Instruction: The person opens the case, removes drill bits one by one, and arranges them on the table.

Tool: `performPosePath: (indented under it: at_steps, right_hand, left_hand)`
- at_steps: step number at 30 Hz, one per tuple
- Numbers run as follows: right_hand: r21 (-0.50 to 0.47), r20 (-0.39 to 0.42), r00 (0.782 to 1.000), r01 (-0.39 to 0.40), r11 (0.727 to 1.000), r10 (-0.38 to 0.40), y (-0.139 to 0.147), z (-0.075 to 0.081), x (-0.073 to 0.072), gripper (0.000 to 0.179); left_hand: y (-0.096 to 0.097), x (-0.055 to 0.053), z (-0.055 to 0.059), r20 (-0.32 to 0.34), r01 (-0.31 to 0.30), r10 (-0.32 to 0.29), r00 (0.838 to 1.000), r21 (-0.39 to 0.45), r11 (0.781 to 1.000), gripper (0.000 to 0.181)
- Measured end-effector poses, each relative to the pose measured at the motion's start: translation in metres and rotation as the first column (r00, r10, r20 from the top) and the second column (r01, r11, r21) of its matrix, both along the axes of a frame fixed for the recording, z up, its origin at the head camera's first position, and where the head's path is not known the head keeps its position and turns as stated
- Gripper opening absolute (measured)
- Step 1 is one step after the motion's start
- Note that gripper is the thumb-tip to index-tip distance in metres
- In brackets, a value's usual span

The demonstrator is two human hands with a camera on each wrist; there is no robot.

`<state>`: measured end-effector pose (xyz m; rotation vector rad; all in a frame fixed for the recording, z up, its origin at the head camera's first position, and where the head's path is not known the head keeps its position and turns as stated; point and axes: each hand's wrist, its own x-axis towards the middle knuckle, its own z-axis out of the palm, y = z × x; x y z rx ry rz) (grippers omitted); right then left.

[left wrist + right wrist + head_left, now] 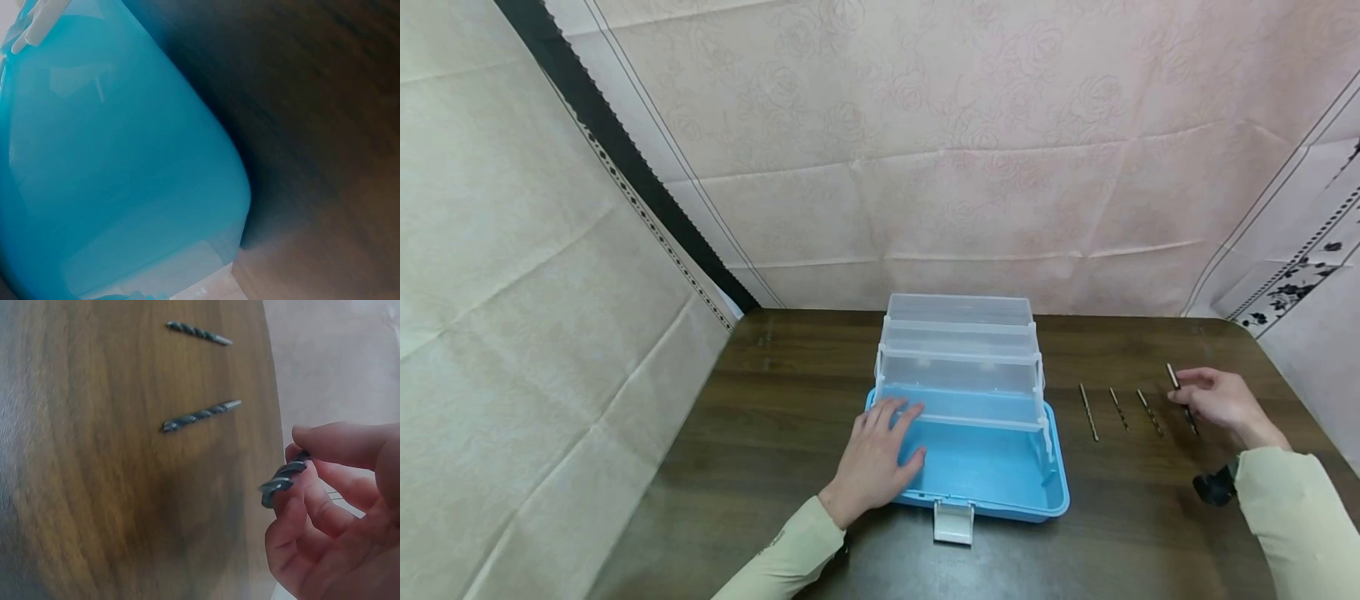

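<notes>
We pinch the largest drill bit (pixel 284 480) by its fluted end in our right hand (pixel 1221 400), lifted off the worktop (pixel 790 392) beside three more; stiff, light and slick, it wants a mid-shank grip, while our left hand (pixel 876 458) rests flat on the blue toolbox (pixel 1000 475).

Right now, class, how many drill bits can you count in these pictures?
4. Three drill bits lie in a row on the table right of the blue toolbox; the right hand holds the fourth.

Drill bit (pixel 284 477) shank hidden in fingers (pixel 340 447)
</notes>
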<state>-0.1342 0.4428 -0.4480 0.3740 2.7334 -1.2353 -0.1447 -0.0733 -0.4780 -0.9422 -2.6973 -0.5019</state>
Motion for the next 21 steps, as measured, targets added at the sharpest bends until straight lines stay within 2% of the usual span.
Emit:
performPosePath:
  at_steps: [3,10,21]
  right_hand:
    - [0.022,-0.008,1.000,-0.001,1.000,0.002,0.0019,-0.0030,0.0011,0.058]
    - [0.149,-0.027,1.000,-0.001,0.989,0.005,0.0036,-0.0063,0.0035,0.059]
    - [0.227,-0.036,0.999,0.003,0.974,0.006,0.0032,-0.0109,0.0052,0.050]
  left_hand:
    - [-0.0003,0.0000,-0.0004,-0.001,0.000,0.000,1.000,0.000,1.000,0.054]
    - [-0.0008,0.0003,-0.0007,-0.006,-0.003,0.003,1.000,-0.007,1.000,0.055]
    - [-0.0008,0.0015,0.0004,0.013,-0.009,0.009,1.000,-0.008,1.000,0.054]
